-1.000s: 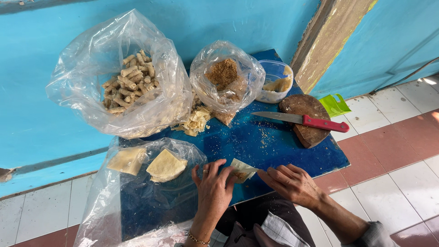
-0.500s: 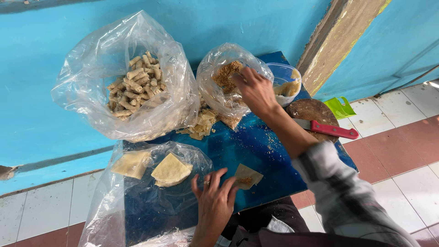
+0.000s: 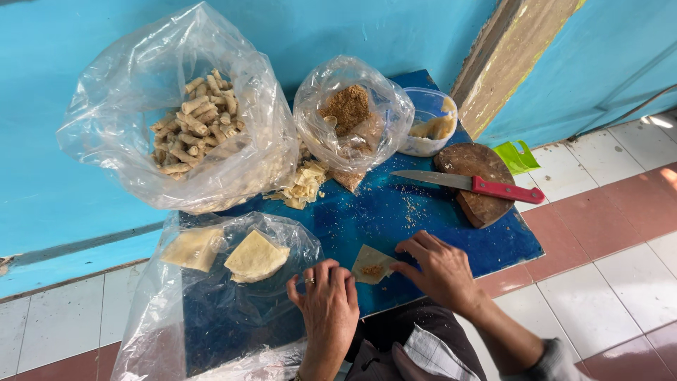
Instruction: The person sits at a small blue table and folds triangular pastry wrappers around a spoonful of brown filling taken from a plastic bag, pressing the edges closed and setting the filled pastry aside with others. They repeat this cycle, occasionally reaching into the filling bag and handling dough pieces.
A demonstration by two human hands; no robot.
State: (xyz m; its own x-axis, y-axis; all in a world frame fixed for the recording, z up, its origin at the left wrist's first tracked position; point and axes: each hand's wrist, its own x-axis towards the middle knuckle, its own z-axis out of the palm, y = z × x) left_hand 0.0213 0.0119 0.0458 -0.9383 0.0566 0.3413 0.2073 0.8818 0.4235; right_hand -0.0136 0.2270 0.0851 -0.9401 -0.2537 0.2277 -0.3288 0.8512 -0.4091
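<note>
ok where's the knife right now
In the head view the knife lies at the right of the blue table, red handle out, across the round wooden board, near the plastic tub.

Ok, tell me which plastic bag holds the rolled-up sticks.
The big clear bag at the far left; the middle bag holds brown crumbs, the near one flat sheets.

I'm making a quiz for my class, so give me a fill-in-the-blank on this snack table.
1. The knife has a ____ handle.
2. The knife lies across a round ____ board.
3. Both hands, left hand and right hand, touch a small wrapper with a pinch of ____ filling on it.
4. The finished rolls sit in a clear ____ bag.

Missing words: red; wooden; brown; plastic
</note>
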